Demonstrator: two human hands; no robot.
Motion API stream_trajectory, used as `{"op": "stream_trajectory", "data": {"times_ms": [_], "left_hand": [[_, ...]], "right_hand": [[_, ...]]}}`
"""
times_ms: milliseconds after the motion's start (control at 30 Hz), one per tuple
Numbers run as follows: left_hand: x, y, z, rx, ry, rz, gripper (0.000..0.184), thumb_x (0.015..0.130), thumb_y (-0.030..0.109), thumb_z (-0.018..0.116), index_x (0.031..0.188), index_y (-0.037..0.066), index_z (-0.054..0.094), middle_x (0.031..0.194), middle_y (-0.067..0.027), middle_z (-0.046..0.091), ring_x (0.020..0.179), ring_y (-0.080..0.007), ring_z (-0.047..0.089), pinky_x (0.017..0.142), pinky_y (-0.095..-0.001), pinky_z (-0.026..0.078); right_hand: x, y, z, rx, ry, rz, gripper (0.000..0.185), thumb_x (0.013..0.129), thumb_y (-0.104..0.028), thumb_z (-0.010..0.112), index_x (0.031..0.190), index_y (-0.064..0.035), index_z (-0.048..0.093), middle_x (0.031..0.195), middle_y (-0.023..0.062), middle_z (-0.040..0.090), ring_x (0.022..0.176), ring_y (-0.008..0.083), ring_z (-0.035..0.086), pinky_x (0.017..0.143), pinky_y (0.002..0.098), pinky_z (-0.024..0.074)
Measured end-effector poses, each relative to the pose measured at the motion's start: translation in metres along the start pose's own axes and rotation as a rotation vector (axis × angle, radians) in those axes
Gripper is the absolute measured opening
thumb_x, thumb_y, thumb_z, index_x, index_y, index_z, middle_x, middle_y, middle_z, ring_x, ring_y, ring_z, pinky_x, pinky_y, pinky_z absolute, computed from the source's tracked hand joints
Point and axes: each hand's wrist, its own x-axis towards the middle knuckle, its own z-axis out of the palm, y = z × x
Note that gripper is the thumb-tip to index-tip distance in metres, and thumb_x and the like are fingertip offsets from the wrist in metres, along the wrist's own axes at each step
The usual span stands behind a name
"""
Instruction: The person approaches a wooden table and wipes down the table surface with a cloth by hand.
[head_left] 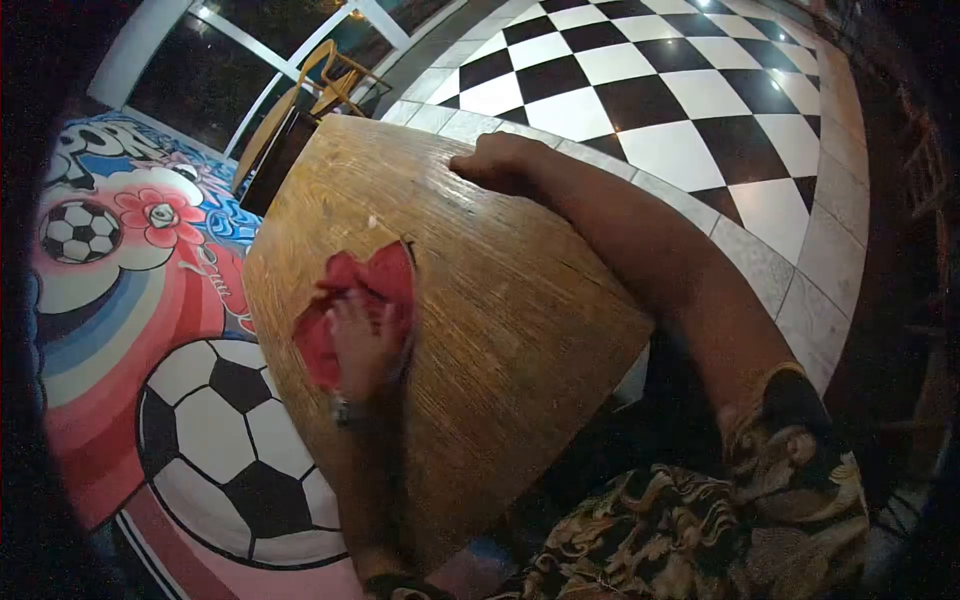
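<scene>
A red cloth (395, 275) lies crumpled on the wooden table (490, 340), left of its middle. My left hand (362, 340) rests on top of the cloth with its fingers stretched out and slightly blurred; a band with a metal piece circles that wrist. Across the table, my right hand (492, 163) is closed over the far right edge, with part of its fingers hidden behind the arm and the edge. A small pale speck (373, 221) shows on the wood beyond the cloth.
A painted wall with a large football (235, 450) runs close along the table's left side. Past the far end stands a wooden chair (335, 85) by dark windows. Black and white checkered floor (660, 100) spreads to the right.
</scene>
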Motion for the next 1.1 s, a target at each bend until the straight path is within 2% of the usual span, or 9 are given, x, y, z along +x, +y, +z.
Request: {"op": "stream_trajectory", "data": {"times_ms": [133,300,467,600,667,767,933,1000,1100], "left_hand": [[-0.029,0.163,-0.089,-0.297,-0.222,0.316,0.087,0.101,0.062,0.063,0.153,-0.006,0.049,0.164,-0.0402,0.037,0.156,-0.055,0.032,0.131,-0.0659,0.014],[-0.05,0.228,-0.16,-0.712,-0.422,0.868,0.09,0.095,0.063,0.072,0.162,0.008,0.047,0.167,-0.0305,0.04,0.159,-0.0506,0.031,0.13,-0.0634,0.025],[0.005,0.153,-0.113,-0.701,-0.256,0.61,0.085,0.097,0.061,0.071,0.161,0.01,0.051,0.162,-0.0228,0.052,0.153,-0.0467,0.045,0.129,-0.0536,0.033],[0.028,0.031,-0.065,-0.472,-0.12,0.13,0.076,0.103,0.058,0.064,0.159,0.007,0.052,0.159,-0.0221,0.055,0.15,-0.0403,0.05,0.126,-0.0515,0.037],[0.02,-0.043,-0.027,-0.212,0.077,-0.081,0.068,0.107,0.054,0.06,0.156,0.007,0.055,0.157,-0.0278,0.055,0.147,-0.0472,0.05,0.123,-0.0545,0.04],[-0.018,-0.143,0.051,0.577,0.122,0.208,0.072,0.107,0.055,0.058,0.155,0.002,0.053,0.152,-0.038,0.053,0.143,-0.0573,0.049,0.122,-0.0586,0.04],[-0.001,-0.015,0.006,0.14,-0.044,-0.09,0.072,0.108,0.037,0.058,0.16,-0.009,0.038,0.156,-0.0401,0.047,0.144,-0.0607,0.046,0.128,-0.064,0.028],[-0.012,0.089,-0.033,-0.195,0.029,-0.013,0.079,0.104,0.04,0.061,0.156,-0.015,0.038,0.161,-0.0397,0.039,0.15,-0.0605,0.037,0.131,-0.0633,0.023],[-0.028,0.181,-0.121,-0.555,-0.217,0.48,0.09,0.101,0.048,0.065,0.164,-0.007,0.032,0.168,-0.0359,0.034,0.16,-0.0531,0.025,0.132,-0.0611,0.02]], "right_hand": [[0.004,0.001,0.003,-0.009,0.042,0.002,0.078,0.098,-0.063,0.055,0.126,0.0068,0.074,0.131,0.0297,0.073,0.121,0.0417,0.073,0.104,0.051,0.0554],[0.003,0.0,0.004,-0.029,0.017,0.016,0.081,0.103,-0.065,0.051,0.132,0.008,0.07,0.138,0.0323,0.069,0.128,0.0422,0.069,0.11,0.0498,0.0535],[0.023,0.013,0.013,0.044,-0.042,0.024,0.089,0.104,-0.071,0.049,0.131,0.0107,0.069,0.136,0.0337,0.069,0.128,0.0463,0.068,0.109,0.0507,0.0538],[0.011,0.004,0.004,0.059,-0.062,0.023,0.088,0.102,-0.072,0.056,0.132,0.0102,0.069,0.124,0.0294,0.074,0.112,0.04,0.072,0.095,0.0489,0.0559],[0.011,0.001,0.002,0.043,-0.076,0.038,0.089,0.102,-0.073,0.055,0.132,0.01,0.07,0.124,0.0299,0.074,0.112,0.0399,0.072,0.095,0.0492,0.0559],[0.008,-0.001,-0.004,0.09,-0.135,0.052,0.092,0.1,-0.071,0.056,0.128,0.0155,0.069,0.13,0.037,0.071,0.123,0.0428,0.072,0.103,0.0498,0.0561],[0.021,0.013,0.012,0.17,-0.076,0.067,0.09,0.101,-0.069,0.057,0.137,0.0138,0.063,0.133,0.0324,0.069,0.122,0.0404,0.068,0.102,0.0486,0.0542],[0.029,0.017,0.016,0.18,-0.065,0.084,0.084,0.103,-0.068,0.057,0.135,0.0096,0.067,0.124,0.0275,0.073,0.113,0.0363,0.069,0.097,0.0481,0.0541],[0.029,0.02,0.012,0.138,-0.072,0.031,0.084,0.103,-0.069,0.057,0.129,0.0093,0.071,0.114,0.024,0.076,0.103,0.0324,0.07,0.091,0.0471,0.0544]]}}
